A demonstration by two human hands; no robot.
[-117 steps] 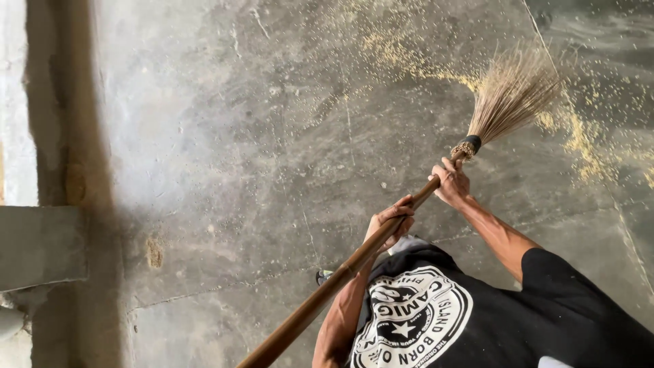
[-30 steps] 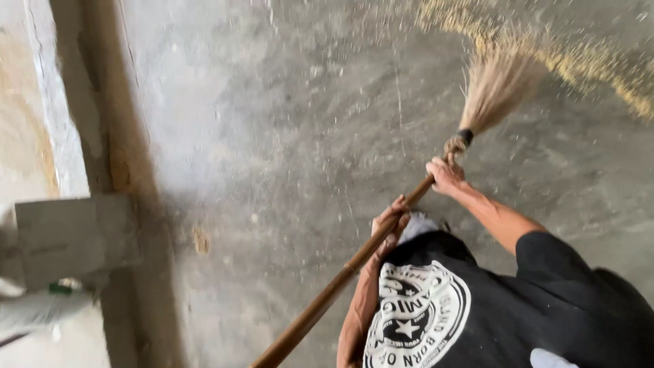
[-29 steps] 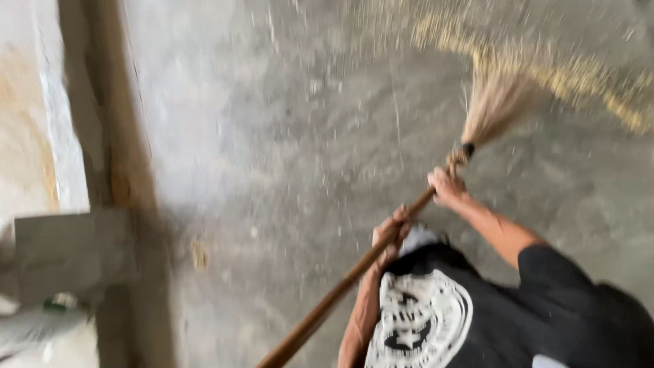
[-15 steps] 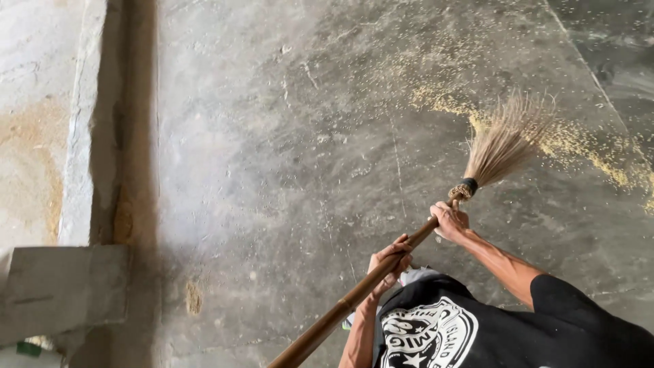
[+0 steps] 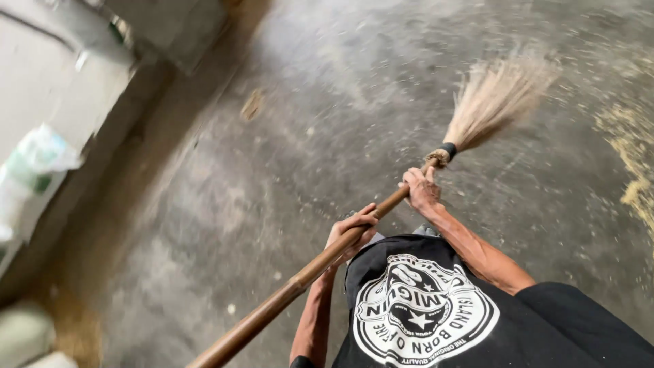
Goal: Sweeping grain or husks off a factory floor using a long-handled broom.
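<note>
Both hands are wrapped tight round the wooden handle of a broom [image 5: 354, 235], right hand [image 5: 421, 189] just below the black binding, left hand [image 5: 351, 230] further down the handle, straw head on the grey concrete floor [image 5: 286, 170], with yellowish sawdust [image 5: 630, 160] off to the broom's right.

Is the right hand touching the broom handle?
Touching. The head view shows the right hand wrapped around the wooden broom handle just below the bristle binding, with the left hand gripping it lower down.
</note>
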